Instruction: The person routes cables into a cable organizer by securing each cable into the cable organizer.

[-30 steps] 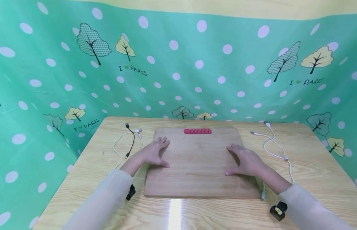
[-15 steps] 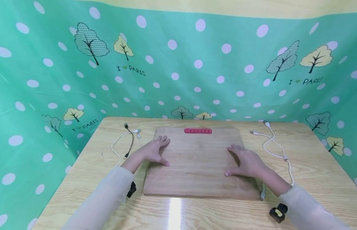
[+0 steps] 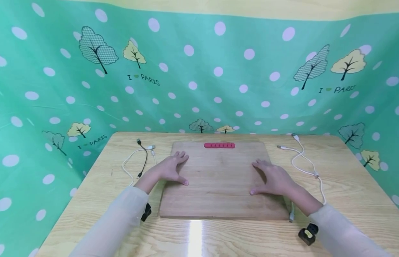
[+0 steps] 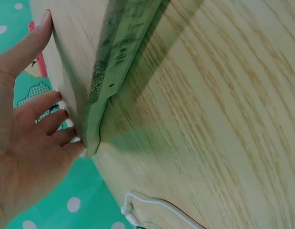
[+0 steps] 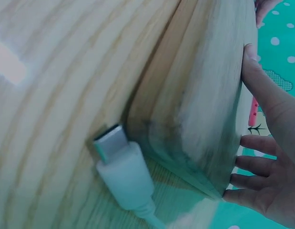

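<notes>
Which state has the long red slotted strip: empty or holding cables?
Empty: the head view shows nothing in the red strip on the rectangular wooden board; white cables lie apart.

Board (image 3: pixel 220 182) partly behind left hand (image 3: pixel 169 169)

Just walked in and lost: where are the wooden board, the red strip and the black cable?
Wooden board (image 3: pixel 218 178): head view, middle of its top.
Red strip (image 3: pixel 219 145): head view, middle of its length.
Black cable (image 3: pixel 146 159): head view, on its cord.
</notes>
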A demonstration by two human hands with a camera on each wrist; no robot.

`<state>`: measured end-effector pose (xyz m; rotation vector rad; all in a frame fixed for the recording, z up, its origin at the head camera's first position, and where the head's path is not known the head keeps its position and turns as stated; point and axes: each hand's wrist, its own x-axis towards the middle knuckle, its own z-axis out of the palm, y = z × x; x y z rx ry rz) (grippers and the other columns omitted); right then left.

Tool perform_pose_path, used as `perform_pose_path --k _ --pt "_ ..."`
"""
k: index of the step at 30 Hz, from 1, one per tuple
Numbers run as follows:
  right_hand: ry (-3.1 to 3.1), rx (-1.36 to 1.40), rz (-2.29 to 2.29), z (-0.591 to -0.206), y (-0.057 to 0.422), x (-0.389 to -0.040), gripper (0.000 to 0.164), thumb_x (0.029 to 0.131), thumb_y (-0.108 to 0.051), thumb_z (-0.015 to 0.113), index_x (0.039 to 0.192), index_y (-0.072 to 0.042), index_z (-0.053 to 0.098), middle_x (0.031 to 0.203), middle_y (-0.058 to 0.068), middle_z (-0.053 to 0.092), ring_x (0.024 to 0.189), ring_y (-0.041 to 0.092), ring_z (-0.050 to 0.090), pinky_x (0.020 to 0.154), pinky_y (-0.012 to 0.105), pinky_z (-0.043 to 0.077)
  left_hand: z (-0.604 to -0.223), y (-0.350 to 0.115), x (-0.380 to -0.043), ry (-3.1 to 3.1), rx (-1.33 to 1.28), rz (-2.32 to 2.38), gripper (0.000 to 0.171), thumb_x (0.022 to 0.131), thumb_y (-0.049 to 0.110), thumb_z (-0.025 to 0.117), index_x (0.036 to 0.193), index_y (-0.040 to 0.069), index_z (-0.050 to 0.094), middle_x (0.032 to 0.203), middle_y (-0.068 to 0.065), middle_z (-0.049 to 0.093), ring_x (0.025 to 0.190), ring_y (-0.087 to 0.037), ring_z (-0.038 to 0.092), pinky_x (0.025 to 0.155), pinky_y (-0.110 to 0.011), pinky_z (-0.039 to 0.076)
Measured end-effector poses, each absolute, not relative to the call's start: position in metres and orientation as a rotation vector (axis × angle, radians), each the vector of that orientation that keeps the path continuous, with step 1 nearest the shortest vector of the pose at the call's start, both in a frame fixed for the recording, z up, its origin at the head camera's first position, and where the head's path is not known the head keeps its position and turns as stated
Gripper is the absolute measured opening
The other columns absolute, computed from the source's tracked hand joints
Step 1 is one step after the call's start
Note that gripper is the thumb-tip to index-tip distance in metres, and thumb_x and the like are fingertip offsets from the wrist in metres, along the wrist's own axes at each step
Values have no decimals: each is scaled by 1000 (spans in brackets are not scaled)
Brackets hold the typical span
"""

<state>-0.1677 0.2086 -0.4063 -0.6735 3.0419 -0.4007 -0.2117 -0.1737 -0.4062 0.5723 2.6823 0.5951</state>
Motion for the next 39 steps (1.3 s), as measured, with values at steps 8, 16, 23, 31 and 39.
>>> perform_pose_path --k 8,16,23,31,39 --pt "3039 -658 -390 -406 210 -168 102 60 -61 82 135 1 51 140 30 49 125 48 50 100 58 48 -409 -174 -213 2684 599 606 108 66 46 84 150 7 30 161 -14 15 150 -38 10 123 -55 14" --pt "3035 -646 -396 -406 210 -169 103 59 -61 82 136 0 50 141 30 48 126 49 49 101 58 47 -408 -175 -211 2692 610 602 108 66 47 84 150 6 30 161 -15 16 150 -39 10 123 -55 15" --pt "3047 -677 -370 -405 209 -170 103 58 -61 82 134 1 52 138 30 50 126 48 50 101 57 47 -405 -174 -210 2694 608 578 107 66 47 84 150 7 30 161 -15 17 150 -39 11 122 -55 16" --pt "3054 -678 -364 -406 208 -168 106 55 -65 81 133 1 53 137 31 52 124 47 52 100 57 48 -403 -175 -208 2688 599 591 107 66 47 84 150 8 30 161 -14 17 150 -39 11 122 -56 16" --pt "3064 -683 -354 -405 207 -167 105 54 -66 81 131 1 55 135 31 53 122 47 53 99 57 49 -406 -176 -209 2684 612 611 107 66 47 84 150 7 30 161 -14 17 150 -38 11 123 -54 15"
